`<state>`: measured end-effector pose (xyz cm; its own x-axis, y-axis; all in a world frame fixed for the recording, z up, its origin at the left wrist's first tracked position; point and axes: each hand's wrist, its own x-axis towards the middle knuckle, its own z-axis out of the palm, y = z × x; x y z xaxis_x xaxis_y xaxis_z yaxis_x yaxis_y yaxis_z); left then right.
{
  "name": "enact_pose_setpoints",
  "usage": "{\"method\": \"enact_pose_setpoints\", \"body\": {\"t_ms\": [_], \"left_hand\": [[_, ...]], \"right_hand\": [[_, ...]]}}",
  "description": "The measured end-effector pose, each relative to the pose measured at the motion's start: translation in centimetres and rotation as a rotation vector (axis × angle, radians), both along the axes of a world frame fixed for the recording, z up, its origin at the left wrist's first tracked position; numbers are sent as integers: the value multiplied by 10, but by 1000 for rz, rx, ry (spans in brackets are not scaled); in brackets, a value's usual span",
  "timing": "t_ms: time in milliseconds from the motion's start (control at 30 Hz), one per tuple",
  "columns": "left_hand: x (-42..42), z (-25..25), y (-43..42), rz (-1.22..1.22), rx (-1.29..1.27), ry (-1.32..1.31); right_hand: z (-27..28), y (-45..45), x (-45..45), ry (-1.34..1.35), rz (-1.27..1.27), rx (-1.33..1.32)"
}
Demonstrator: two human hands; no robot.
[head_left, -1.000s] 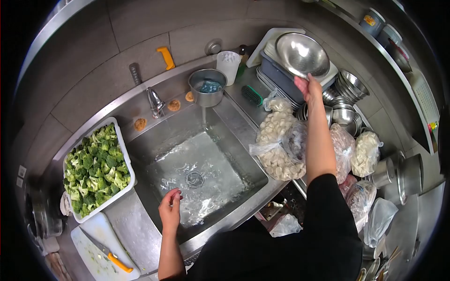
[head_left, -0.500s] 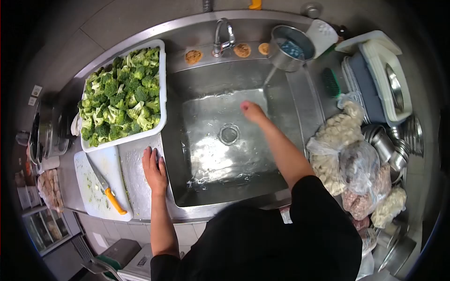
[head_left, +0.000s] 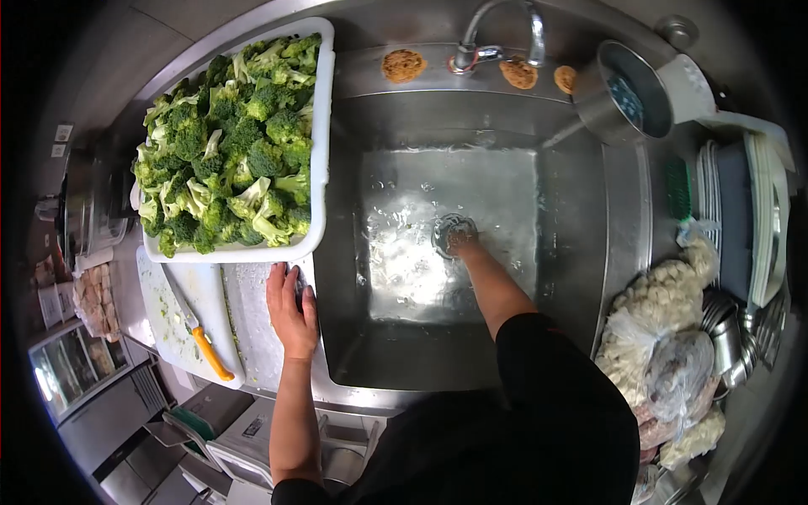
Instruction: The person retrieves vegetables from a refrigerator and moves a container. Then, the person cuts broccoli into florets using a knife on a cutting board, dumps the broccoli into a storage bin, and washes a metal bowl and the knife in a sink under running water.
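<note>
My left hand (head_left: 292,313) rests on the metal counter at the sink's left edge, fingers apart and holding nothing. Just above it stands a white tray (head_left: 321,168) heaped with broccoli florets (head_left: 227,151). My right hand (head_left: 460,242) reaches down into the water in the steel sink (head_left: 463,353), right at the round drain (head_left: 444,229); its fingers are blurred by the water, so what they hold, if anything, is hidden. Left of my left hand, a knife with an orange handle (head_left: 210,352) lies on a white cutting board (head_left: 160,316).
A faucet (head_left: 537,38) rises behind the sink, with brown scrubbers (head_left: 404,65) beside it. A steel pot (head_left: 602,101) stands at the back right corner. Bags of pale food (head_left: 652,311), a green brush (head_left: 677,189) and metal bowls (head_left: 724,345) are on the right.
My right hand has come away from the metal bowl at the right and down into the sink at the drain. My left hand has moved from over the sink onto the counter. The view has shifted.
</note>
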<state>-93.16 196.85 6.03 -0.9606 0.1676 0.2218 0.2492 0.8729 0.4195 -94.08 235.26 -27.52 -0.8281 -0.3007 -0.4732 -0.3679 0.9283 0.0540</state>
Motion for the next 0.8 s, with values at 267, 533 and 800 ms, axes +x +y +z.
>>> {"method": "enact_pose_setpoints", "body": {"t_ms": [267,533,800], "left_hand": [[-2,-4,-2,7,-25,-14],[1,6,-5,-2,-5,31],[15,9,-16,2,64,60]], "right_hand": [[31,-11,3,11,-641,-326],[211,52,-35,449,-1119,-866],[423,107,-150,807,-793,-792]]}}
